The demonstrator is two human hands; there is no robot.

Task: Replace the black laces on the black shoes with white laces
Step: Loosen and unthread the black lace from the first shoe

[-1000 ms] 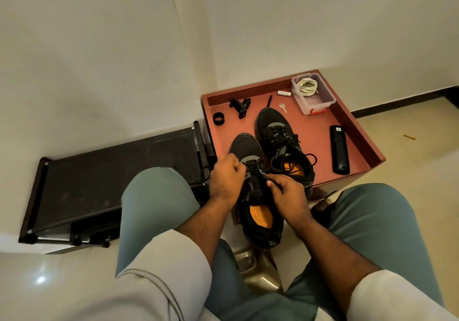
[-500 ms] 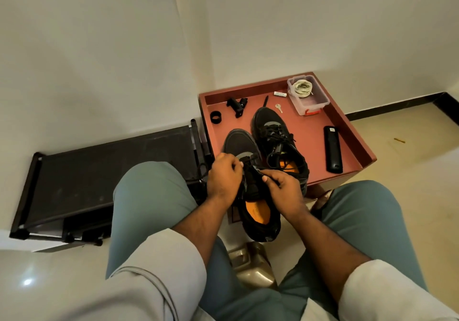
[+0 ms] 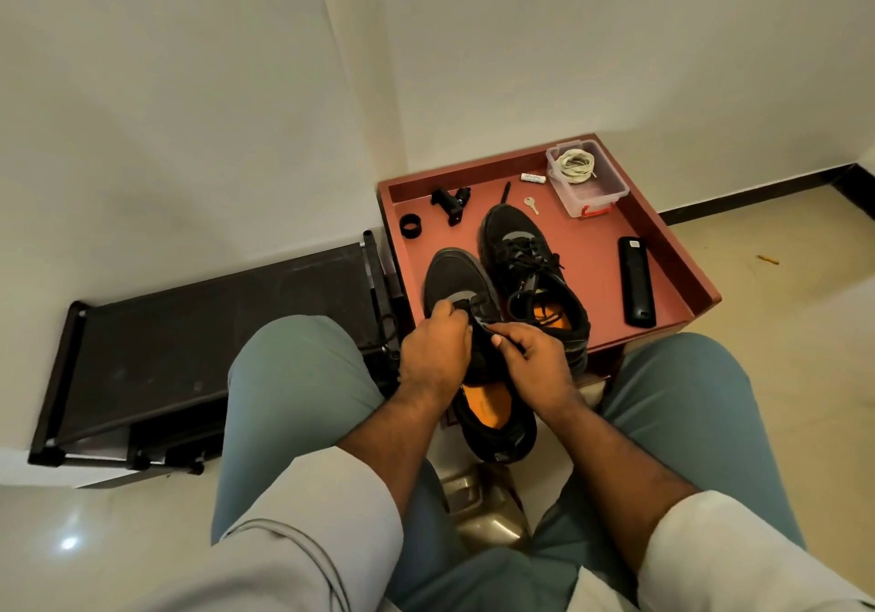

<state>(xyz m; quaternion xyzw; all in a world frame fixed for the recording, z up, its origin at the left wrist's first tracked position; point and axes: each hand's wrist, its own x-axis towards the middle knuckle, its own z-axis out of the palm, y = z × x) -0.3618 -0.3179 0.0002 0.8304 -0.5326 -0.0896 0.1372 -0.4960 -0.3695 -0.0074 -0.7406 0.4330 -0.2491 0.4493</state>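
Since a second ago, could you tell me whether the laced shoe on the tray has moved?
No. The laced shoe keeps its toe beside the key on the tray.

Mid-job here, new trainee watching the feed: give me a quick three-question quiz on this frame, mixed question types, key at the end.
1. True or false: both hands, left hand and right hand, are at the nearer shoe.
2. Where are the white laces? A) threaded in the far shoe B) coiled in the clear plastic box C) on the floor.
3. Fill in: the black remote lies on the red tray, to the ____ of the far shoe.

Key: 1 true. 2 B. 3 right.
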